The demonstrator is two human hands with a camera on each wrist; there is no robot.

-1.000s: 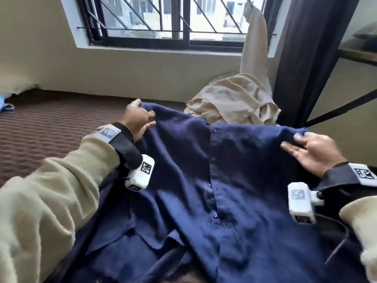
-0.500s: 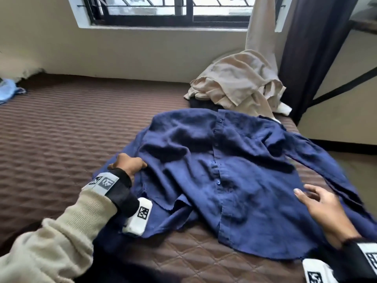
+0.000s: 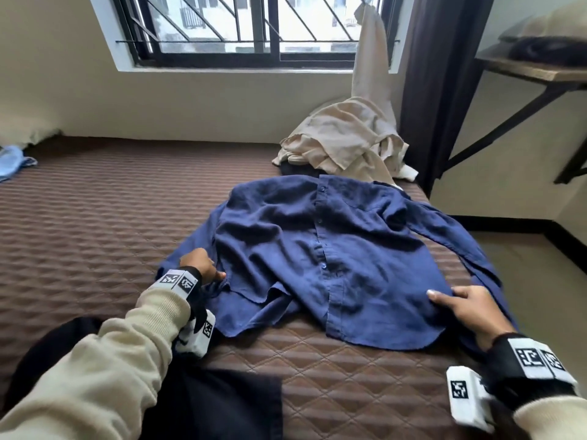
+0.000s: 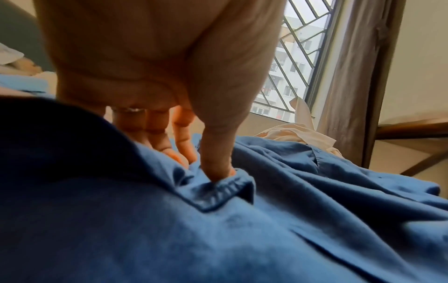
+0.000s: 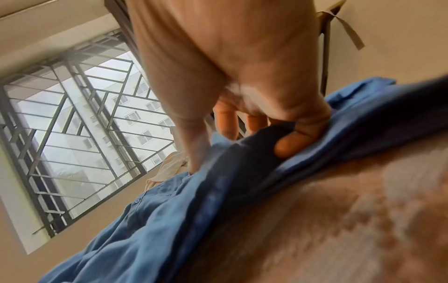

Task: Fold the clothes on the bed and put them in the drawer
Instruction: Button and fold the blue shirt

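The quilted brown bed (image 3: 95,223) carries the navy shirt (image 3: 317,249), spread button-side up at its near right. Soft, light, creasing linen; best taken at side seams. Left hand (image 3: 200,265) pinches a cuff; right hand (image 3: 467,309) pinches the hem edge.

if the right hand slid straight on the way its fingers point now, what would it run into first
The right hand points left across the spread dark blue button-up shirt, gripping its edge. Going on, it would likely cross the buttoned front placket first; the left hand lies further along, though depth is unclear.
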